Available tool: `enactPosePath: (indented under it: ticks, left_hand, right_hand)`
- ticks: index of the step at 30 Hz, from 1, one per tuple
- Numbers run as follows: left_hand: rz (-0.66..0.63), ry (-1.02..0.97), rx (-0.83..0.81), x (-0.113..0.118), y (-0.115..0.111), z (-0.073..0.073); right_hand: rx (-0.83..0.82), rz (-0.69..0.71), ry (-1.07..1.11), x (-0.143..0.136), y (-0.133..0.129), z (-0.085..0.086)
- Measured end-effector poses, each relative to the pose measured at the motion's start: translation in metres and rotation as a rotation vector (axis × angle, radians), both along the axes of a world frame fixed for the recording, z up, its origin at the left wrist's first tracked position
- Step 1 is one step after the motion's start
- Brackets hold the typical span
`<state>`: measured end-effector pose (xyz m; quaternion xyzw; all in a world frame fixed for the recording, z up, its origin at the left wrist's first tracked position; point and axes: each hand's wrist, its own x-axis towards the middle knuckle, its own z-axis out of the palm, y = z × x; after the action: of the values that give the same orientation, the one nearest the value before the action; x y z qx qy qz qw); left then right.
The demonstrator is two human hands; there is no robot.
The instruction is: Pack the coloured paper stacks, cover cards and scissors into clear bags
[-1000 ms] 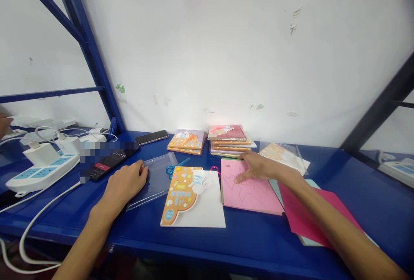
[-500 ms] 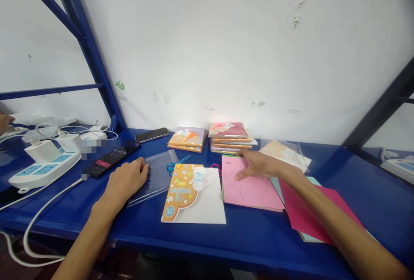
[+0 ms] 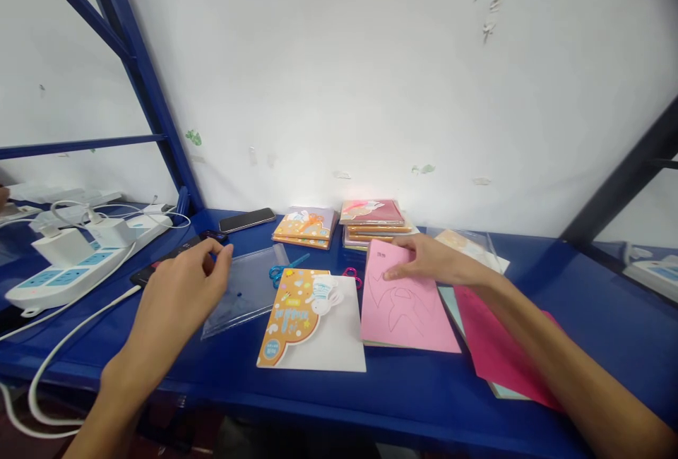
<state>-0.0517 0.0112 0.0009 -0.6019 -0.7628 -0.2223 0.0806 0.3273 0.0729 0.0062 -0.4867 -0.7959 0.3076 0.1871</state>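
My right hand grips the far edge of a stack of pink paper sheets, thumb on the top face and fingers hidden behind. A curved outline is drawn on the top sheet, and the stack's far edge is lifted. My left hand hovers over the left of the table, fingers loosely bent and a little apart, nothing in them. A clear plastic sleeve lies beside it. Between the hands is a white and orange rabbit booklet, lying flat. Behind it are blue scissors and pink-handled scissors.
Stacked booklets and a taller packaged stack stand by the wall. Magenta sheets lie under my right forearm. A phone lies at the back, another phone behind my left hand. A power strip with cables occupies the left.
My left hand has risen off the table beside the plastic sleeve and now covers part of the phone. My right hand has closed on the pink stack and raised its far edge.
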Motion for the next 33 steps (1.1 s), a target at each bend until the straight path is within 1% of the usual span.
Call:
enactPosePath:
  ticks: [2, 3, 5, 7, 10, 12, 13, 16, 18, 21, 23, 25, 28, 30, 33]
  left_hand:
    - [-0.174, -0.183, 0.052, 0.022, -0.024, 0.01]
    - [-0.294, -0.282, 0.034, 0.037, -0.035, 0.012]
    - [-0.432, -0.508, -0.012, 0.07, -0.055, 0.009]
    - [-0.494, -0.702, 0.004, 0.105, -0.066, -0.001]
    - [-0.526, -0.882, 0.059, 0.148, -0.066, -0.019]
    - [-0.649, -0.957, 0.084, 0.167, -0.06, -0.029]
    - [-0.668, -0.989, 0.107, 0.174, -0.057, -0.033]
    - [-0.565, -1.057, 0.191, 0.188, -0.051, -0.041]
    - [-0.515, -1.059, 0.212, 0.195, -0.052, -0.044]
    - [-0.52, -1.041, 0.226, 0.202, -0.054, -0.047]
    - [-0.528, -1.052, 0.23, 0.204, -0.054, -0.05]
    - [-0.511, -1.078, 0.227, 0.204, -0.053, -0.054]
    - [-0.467, -1.12, 0.213, 0.203, -0.052, -0.059]
    - [-0.454, -1.141, 0.219, 0.203, -0.053, -0.058]
    - [-0.431, -1.151, 0.25, 0.204, -0.054, -0.052]
  right_hand:
    - [-0.1, -0.012, 0.219, 0.005, -0.003, 0.004]
    - [-0.143, -0.033, 0.356, 0.007, -0.004, 0.004]
    - [-0.188, -0.074, 0.638, 0.011, -0.005, 0.002]
    - [-0.178, -0.058, 0.851, 0.011, -0.006, -0.003]
    - [-0.188, 0.035, 1.004, 0.004, -0.008, -0.014]
    - [-0.234, 0.078, 1.017, 0.0, -0.01, -0.022]
    - [-0.273, 0.1, 0.996, -0.002, -0.01, -0.024]
    - [-0.413, 0.197, 0.88, -0.001, -0.012, -0.026]
    - [-0.454, 0.231, 0.851, 0.001, -0.012, -0.024]
    - [-0.47, 0.234, 0.896, 0.005, -0.011, -0.024]
    - [-0.487, 0.273, 0.903, 0.007, -0.009, -0.026]
    - [-0.492, 0.306, 0.887, 0.009, -0.007, -0.028]
    - [-0.49, 0.29, 0.849, 0.011, -0.006, -0.026]
    - [-0.485, 0.279, 0.806, 0.013, -0.007, -0.021]
    - [-0.462, 0.29, 0.737, 0.015, -0.008, -0.016]
